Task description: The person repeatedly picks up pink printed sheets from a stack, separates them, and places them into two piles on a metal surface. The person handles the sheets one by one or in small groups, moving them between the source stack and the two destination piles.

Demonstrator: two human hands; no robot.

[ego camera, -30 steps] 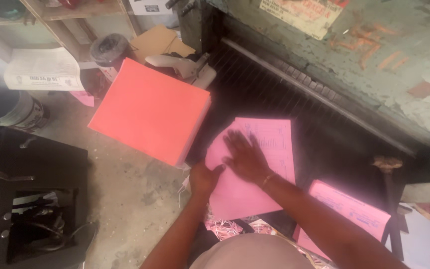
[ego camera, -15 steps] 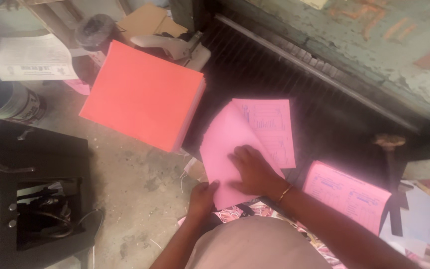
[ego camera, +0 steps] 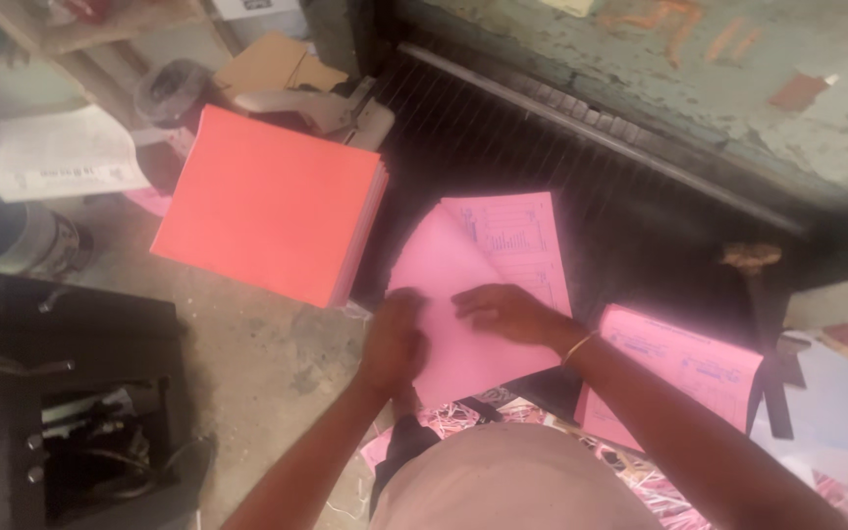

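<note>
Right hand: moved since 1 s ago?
Yes. The right hand slid toward the person, down the pink sheets, away from the machine's metal bar. It now rests near their lower edge.

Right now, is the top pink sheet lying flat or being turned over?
Being turned: the top pink sheet lies askew with its blank back up, uncovering the printed sheet beneath. Both hands, left and right, rest on it.

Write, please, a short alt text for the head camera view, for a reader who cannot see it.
Seen from above, a person's left hand and right hand press on a stack of pink printed sheets, its top sheet partly turned over, on a dark ribbed machine bed. A thick stack of red paper lies to the left, and another pink printed sheet to the right.
</note>
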